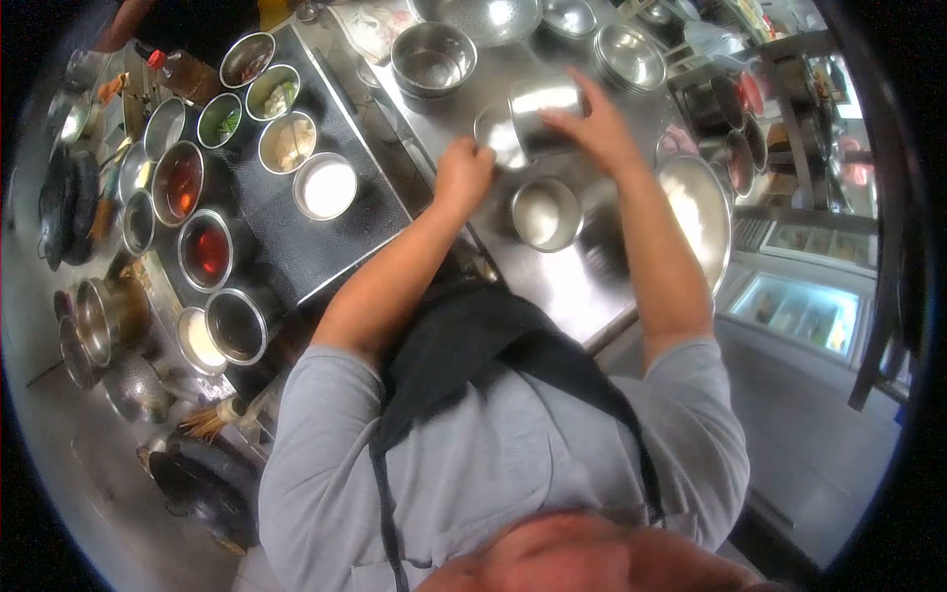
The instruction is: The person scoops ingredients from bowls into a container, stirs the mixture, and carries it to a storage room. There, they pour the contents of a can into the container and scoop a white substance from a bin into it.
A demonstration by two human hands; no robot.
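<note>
My left hand [465, 180] is closed, its thumb and fingers at the near rim of a small round metal bowl [501, 138]. My right hand [600, 128] wraps round the side of a shiny metal pot [546, 107], thumb in front and fingers behind. The pot is tilted on its side, overlapping the bowl's right edge in this view. Just below them, another metal pot [546, 214] with something pale inside stands upright on the steel counter [582, 286].
Left of the counter, a dark textured surface [345, 237] carries several metal pots, among them one with white contents [325, 185] and one with red liquid [208, 252]. Stacked bowls [631, 57] and a colander [483, 18] stand at the back. A wide basin [695, 212] is at right.
</note>
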